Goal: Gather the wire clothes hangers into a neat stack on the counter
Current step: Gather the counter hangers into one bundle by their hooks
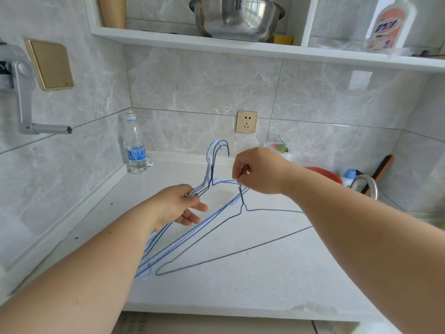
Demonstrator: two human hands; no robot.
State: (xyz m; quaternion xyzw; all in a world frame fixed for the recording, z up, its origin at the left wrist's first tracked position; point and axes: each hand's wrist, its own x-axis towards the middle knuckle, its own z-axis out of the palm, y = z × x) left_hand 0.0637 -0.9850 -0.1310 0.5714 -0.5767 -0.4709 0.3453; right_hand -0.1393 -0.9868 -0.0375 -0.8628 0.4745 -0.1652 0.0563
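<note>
Bundled hangers (212,174): I see several blue and white wire hangers held together, hooks up toward the wall, their lower corners resting on the counter (265,273) below my left wrist.
Dark hanger (240,208): a single dark wire hanger, tilted, its hook up inside my right fingers and its bottom bar running down to a corner that touches the counter just beside the bundle's lower corners.
Left hand (179,204): thumb and forefinger pinch the bundle's sloped shoulder wires just below the twisted necks; the other fingers are loosely spread beneath, holding nothing.
Right hand (257,171): fingertips pressed together around the dark hanger's hook or neck; I cannot tell exactly which wire sits between them.
Handling, as I judge it: light, thin, springy wire with a coated, slick surface; stiff enough to keep its triangle but free to swing and twist from a single pinch.
Tangling: hooks and corners look likely to snag each other, so I would line up necks first.
Where to hold: at the twisted neck, just under my fingertips, where the wire is doubled and pivots least.
Placement: dark hanger's neck sits just right of the bundle's necks, close but not yet nested.
Surroundings: water bottle (136,150) stands beyond my left fingers; binder clips (283,145) and a red bowl (325,173) lie behind my right hand.
</note>
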